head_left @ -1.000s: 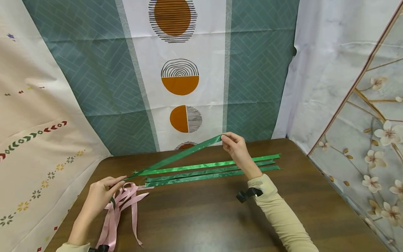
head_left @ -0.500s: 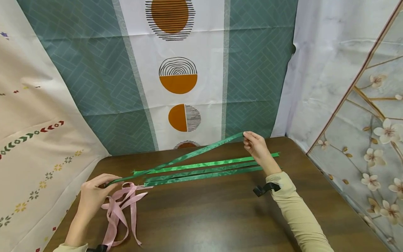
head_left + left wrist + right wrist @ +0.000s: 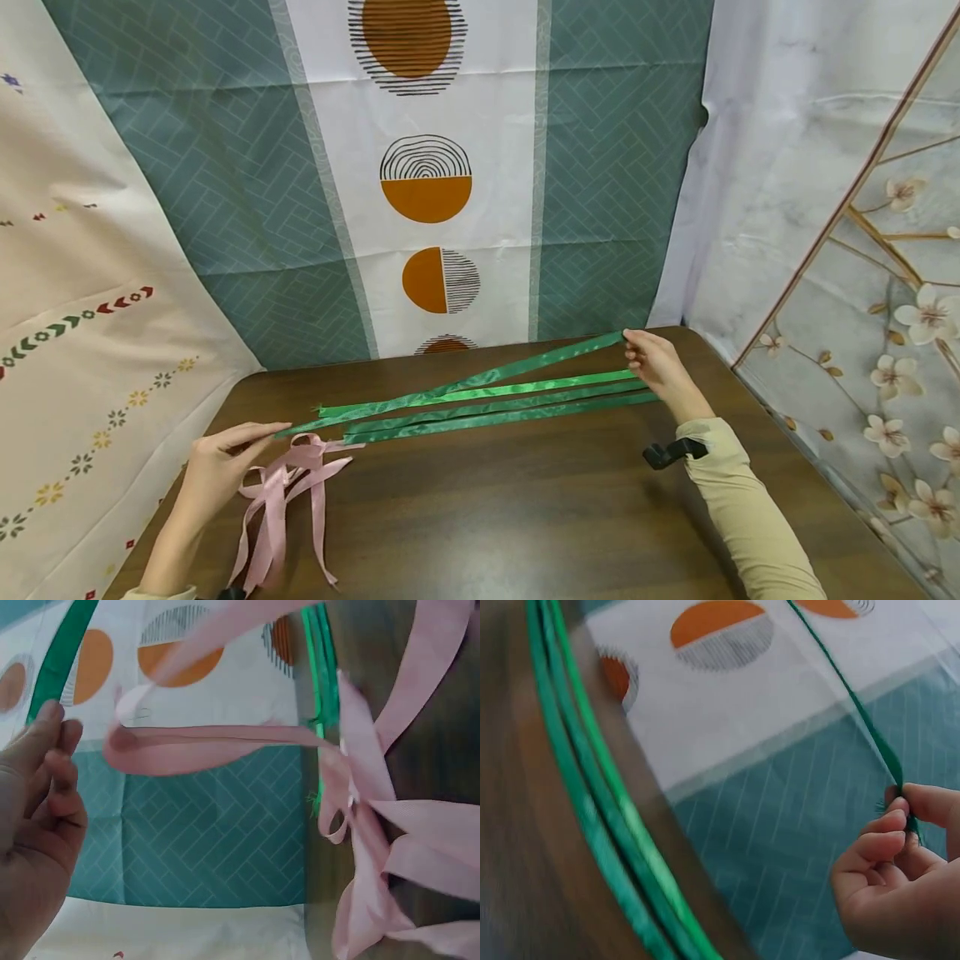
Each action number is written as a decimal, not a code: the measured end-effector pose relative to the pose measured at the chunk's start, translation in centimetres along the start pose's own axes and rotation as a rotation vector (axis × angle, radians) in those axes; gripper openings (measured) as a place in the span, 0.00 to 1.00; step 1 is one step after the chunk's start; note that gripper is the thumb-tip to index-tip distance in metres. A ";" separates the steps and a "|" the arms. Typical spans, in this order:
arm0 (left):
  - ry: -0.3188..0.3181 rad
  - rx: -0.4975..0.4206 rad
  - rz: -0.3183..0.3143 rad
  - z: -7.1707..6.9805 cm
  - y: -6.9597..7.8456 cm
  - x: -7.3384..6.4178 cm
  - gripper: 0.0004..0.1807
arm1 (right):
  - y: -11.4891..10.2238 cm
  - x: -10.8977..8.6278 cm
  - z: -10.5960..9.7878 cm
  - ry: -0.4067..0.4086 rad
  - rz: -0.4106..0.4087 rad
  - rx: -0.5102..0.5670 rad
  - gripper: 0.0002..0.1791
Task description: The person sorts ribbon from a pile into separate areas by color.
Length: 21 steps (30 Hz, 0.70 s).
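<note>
A dark green satin ribbon (image 3: pixel 525 364) is stretched in the air between both hands, slanting up to the right. My left hand (image 3: pixel 219 468) pinches its left end, just above a pink ribbon bundle (image 3: pixel 274 508). The right hand (image 3: pixel 662 371) pinches the other end, higher up near the table's back right; a frayed tip pokes past its fingers in the right wrist view. Below the held ribbon, a brighter green ribbon (image 3: pixel 540 386) and two dark green ribbons (image 3: pixel 480 418) lie side by side across the table, their right ends hidden behind the right hand.
The brown wooden table (image 3: pixel 480 508) meets a hanging cloth (image 3: pixel 622 208) with orange circles at its back edge. Patterned cloths hang at the left (image 3: pixel 90 400) and right (image 3: pixel 862 350) sides. Pink ribbon tails trail toward the table's front left.
My right hand has moved right and, lately, slightly down, drawing the held ribbon out straighter. The left hand has shifted a little left. The pink bundle's loops have shifted.
</note>
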<state>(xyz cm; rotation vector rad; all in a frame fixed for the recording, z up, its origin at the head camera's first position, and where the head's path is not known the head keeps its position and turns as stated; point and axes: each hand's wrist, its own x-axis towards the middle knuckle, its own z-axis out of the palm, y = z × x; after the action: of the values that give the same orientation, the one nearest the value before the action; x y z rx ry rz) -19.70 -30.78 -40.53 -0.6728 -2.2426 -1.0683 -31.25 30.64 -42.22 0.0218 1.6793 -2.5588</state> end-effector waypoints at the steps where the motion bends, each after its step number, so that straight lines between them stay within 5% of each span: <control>1: -0.030 -0.057 -0.034 0.1 0.0 0.0 0.16 | 0.0 -0.1 -0.4 0.007 0.009 -0.027 0.11; 7: -0.090 -0.460 -0.204 1.3 0.0 -0.1 0.13 | 0.4 -0.7 -1.9 0.023 0.036 -0.123 0.11; 10: -0.035 -0.613 -0.223 2.2 -0.2 0.0 0.15 | 0.7 -0.9 -2.3 0.014 0.045 -0.128 0.10; 16: 0.053 -1.105 -0.184 4.0 -0.3 0.6 0.22 | 1.1 -1.1 -2.5 0.009 0.049 -0.116 0.10; 18: 0.049 -1.175 -0.167 4.1 -0.3 0.8 0.24 | 1.2 -1.1 -2.6 0.000 0.039 -0.111 0.10; 21: 0.093 -1.160 -0.220 4.1 -0.2 0.8 0.25 | 1.0 -1.5 -2.9 -0.033 0.015 -0.109 0.12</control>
<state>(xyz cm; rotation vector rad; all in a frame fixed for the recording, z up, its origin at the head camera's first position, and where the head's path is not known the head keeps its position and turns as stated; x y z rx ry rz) -21.57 -27.42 -42.25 -0.7639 -1.4558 -2.4614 -29.76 32.99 -44.17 -0.0147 1.7961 -2.4393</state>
